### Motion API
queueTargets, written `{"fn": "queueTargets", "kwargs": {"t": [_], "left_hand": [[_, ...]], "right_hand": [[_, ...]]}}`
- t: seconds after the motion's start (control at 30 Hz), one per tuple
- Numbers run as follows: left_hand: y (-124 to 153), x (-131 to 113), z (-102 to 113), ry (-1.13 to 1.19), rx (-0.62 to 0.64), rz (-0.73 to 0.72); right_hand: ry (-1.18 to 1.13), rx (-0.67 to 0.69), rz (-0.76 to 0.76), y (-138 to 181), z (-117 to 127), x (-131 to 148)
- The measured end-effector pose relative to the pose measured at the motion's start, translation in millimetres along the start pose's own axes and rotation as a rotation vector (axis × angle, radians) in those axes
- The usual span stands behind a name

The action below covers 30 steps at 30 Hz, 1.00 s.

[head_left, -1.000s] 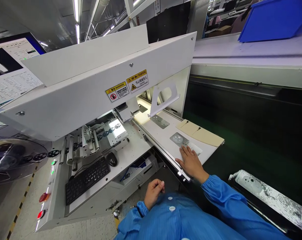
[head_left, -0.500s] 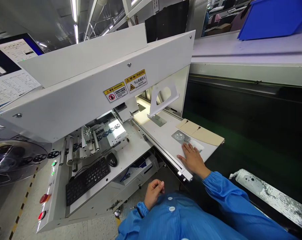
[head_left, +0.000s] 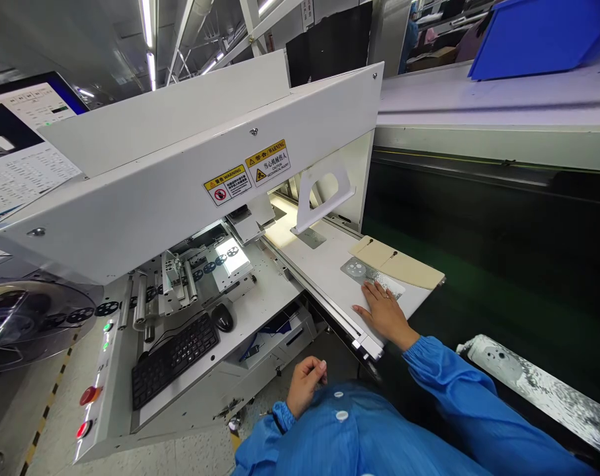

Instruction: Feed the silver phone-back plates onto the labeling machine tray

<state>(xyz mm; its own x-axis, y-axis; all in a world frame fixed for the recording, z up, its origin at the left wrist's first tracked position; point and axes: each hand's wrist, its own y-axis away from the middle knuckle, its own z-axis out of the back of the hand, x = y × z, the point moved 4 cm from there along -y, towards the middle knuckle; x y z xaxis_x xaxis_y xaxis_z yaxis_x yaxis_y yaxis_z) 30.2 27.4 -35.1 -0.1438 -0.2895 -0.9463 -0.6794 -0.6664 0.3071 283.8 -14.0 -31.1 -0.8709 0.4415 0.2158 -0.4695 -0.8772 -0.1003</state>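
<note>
My right hand (head_left: 385, 314) lies flat, fingers stretched out, on the near end of a grey speckled plate with round holes (head_left: 362, 271) that rests on the white machine bed (head_left: 329, 277). Farther in, a second grey plate (head_left: 309, 237) sits partly under the white hood. Two beige cards (head_left: 396, 263) lie just beyond my fingers at the bed's right edge. My left hand (head_left: 305, 383) is curled loosely against my blue smock, with nothing visible in it.
A white machine hood with warning stickers (head_left: 247, 173) overhangs the bed. Below left sit a black keyboard (head_left: 174, 359), a mouse (head_left: 223, 317) and red buttons (head_left: 87, 395). A dark green conveyor (head_left: 503, 264) runs on the right, carrying a long speckled part (head_left: 538, 387). A monitor (head_left: 16, 145) is far left.
The plate under my right hand has slid inward along the bed, and the farther plate has moved deeper under the hood. My left hand has stayed put.
</note>
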Motion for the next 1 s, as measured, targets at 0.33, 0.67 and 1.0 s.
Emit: {"fn": "queueTargets", "kwargs": {"t": [0.33, 0.67, 1.0], "left_hand": [[-0.9, 4.9, 1.6, 0.010, 0.010, -0.014], [-3.0, -0.8, 1.7, -0.007, 0.012, -0.010], [-7.7, 3.5, -5.1, -0.048, 0.172, 0.025]], "right_hand": [[-0.048, -0.068, 0.024, 2.9, 13.1, 5.8], [-0.047, -0.227, -0.326, 81.1, 43.4, -125.9], [0.037, 0.176, -0.600, 185.0, 33.9, -209.5]]}}
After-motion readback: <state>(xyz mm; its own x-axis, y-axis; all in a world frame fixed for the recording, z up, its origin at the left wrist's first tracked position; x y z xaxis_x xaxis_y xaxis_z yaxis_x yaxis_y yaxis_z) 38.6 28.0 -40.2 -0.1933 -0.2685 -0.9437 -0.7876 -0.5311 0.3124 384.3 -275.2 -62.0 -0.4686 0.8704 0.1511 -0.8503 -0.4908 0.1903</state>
